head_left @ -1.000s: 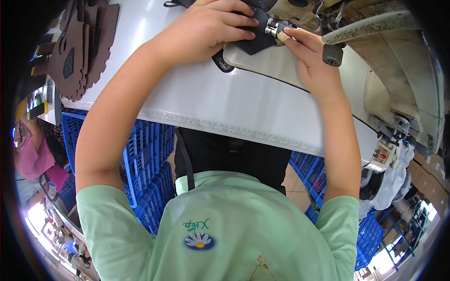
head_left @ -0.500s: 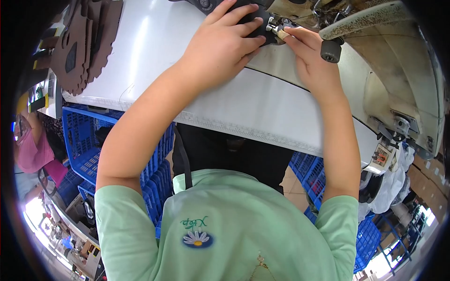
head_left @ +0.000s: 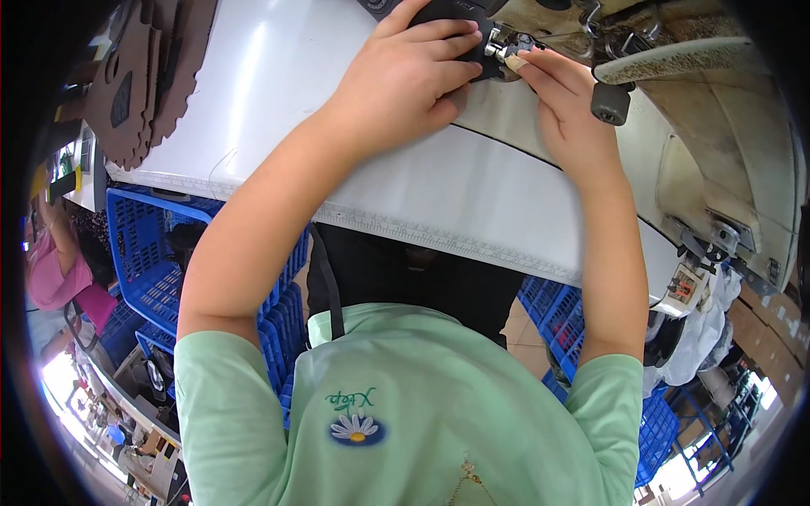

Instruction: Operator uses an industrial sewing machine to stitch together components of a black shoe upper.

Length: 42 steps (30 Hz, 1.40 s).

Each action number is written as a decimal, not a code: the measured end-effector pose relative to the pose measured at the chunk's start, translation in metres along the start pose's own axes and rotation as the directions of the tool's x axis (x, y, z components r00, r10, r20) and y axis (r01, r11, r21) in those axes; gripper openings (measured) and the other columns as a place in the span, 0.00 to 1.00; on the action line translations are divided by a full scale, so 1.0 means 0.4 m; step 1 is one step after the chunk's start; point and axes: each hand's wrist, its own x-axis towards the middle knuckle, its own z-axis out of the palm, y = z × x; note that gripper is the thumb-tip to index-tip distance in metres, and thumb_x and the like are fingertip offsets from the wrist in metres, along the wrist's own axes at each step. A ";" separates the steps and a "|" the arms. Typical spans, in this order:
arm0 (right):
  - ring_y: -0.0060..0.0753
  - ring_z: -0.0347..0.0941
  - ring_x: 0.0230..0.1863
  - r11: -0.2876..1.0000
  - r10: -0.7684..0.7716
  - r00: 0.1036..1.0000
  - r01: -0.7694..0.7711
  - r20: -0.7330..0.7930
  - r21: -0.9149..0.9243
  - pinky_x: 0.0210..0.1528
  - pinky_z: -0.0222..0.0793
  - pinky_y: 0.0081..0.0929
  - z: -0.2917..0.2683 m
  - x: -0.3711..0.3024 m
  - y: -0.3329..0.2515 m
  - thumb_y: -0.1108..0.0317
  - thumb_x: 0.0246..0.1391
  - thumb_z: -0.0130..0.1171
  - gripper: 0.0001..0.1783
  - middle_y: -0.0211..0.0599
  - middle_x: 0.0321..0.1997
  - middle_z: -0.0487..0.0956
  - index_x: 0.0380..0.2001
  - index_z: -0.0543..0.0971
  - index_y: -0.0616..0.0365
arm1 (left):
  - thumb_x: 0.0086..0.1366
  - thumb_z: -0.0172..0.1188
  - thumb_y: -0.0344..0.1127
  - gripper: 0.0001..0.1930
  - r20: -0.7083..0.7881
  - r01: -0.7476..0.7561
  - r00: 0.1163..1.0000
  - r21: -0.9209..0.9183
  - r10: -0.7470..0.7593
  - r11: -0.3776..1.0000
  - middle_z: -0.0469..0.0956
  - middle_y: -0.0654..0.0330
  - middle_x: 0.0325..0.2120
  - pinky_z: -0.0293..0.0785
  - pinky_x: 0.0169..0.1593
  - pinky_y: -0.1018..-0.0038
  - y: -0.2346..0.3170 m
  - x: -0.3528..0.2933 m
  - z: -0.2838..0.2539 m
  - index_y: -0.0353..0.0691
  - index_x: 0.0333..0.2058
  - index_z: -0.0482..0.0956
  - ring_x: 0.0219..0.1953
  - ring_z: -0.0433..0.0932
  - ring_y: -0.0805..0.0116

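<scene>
My left hand [head_left: 413, 80] lies with its fingers spread over a black piece of material [head_left: 451, 10], pressing it on the white table [head_left: 405, 190]. The piece reaches the metal presser foot [head_left: 498, 49] of a sewing machine [head_left: 717, 110]. Just right of the foot is my right hand [head_left: 574, 110], its fingers closed together, with a small pale bit [head_left: 515, 62] at the fingertips. What those fingers pinch, if anything, is too small to make out. The machine's worn pale lever [head_left: 675, 59] hangs above my right hand.
A stack of brown cut pieces with scalloped edges [head_left: 139, 93] lies at the table's far left. Blue plastic crates [head_left: 126, 244] stand below the front edge on the left, another crate [head_left: 553, 316] on the right. A person in pink [head_left: 63, 274] is at the far left.
The black piece has shifted slightly, with my left hand over it. My right hand stays beside the presser foot. The whole view has moved a little.
</scene>
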 end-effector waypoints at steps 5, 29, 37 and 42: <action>0.41 0.74 0.57 0.999 0.036 0.999 -0.036 0.009 -0.013 0.59 0.69 0.33 0.007 -0.009 0.012 0.85 0.48 0.52 0.21 0.36 0.54 0.79 0.45 0.83 0.60 | 0.52 0.62 0.32 0.12 -0.047 -0.007 0.999 -0.001 0.007 1.000 0.81 0.51 0.46 0.50 0.71 0.48 0.001 0.003 0.006 0.36 0.35 0.85 0.55 0.75 0.59; 0.43 0.72 0.57 0.998 0.060 0.997 -0.060 0.051 -0.008 0.61 0.67 0.36 0.006 0.006 0.010 0.85 0.47 0.49 0.26 0.38 0.55 0.78 0.50 0.80 0.58 | 0.57 0.58 0.29 0.11 -0.033 0.073 0.997 -0.028 -0.074 0.997 0.81 0.52 0.47 0.47 0.71 0.47 -0.007 0.010 0.013 0.34 0.38 0.82 0.60 0.72 0.58; 0.43 0.72 0.58 0.993 0.087 0.995 -0.091 0.050 0.076 0.61 0.68 0.33 0.005 0.003 0.007 0.84 0.50 0.49 0.27 0.39 0.57 0.77 0.53 0.78 0.56 | 0.58 0.58 0.29 0.10 -0.026 0.100 0.995 -0.030 -0.100 0.995 0.81 0.53 0.46 0.48 0.70 0.46 0.002 0.015 0.010 0.35 0.38 0.82 0.57 0.74 0.58; 0.44 0.74 0.57 0.990 0.105 0.993 -0.110 0.058 0.092 0.59 0.70 0.33 0.002 0.005 0.005 0.84 0.51 0.48 0.27 0.41 0.58 0.77 0.55 0.78 0.55 | 0.58 0.58 0.29 0.10 -0.002 0.117 0.993 -0.030 -0.117 0.993 0.81 0.52 0.45 0.48 0.71 0.46 0.005 0.017 0.007 0.36 0.38 0.82 0.56 0.74 0.58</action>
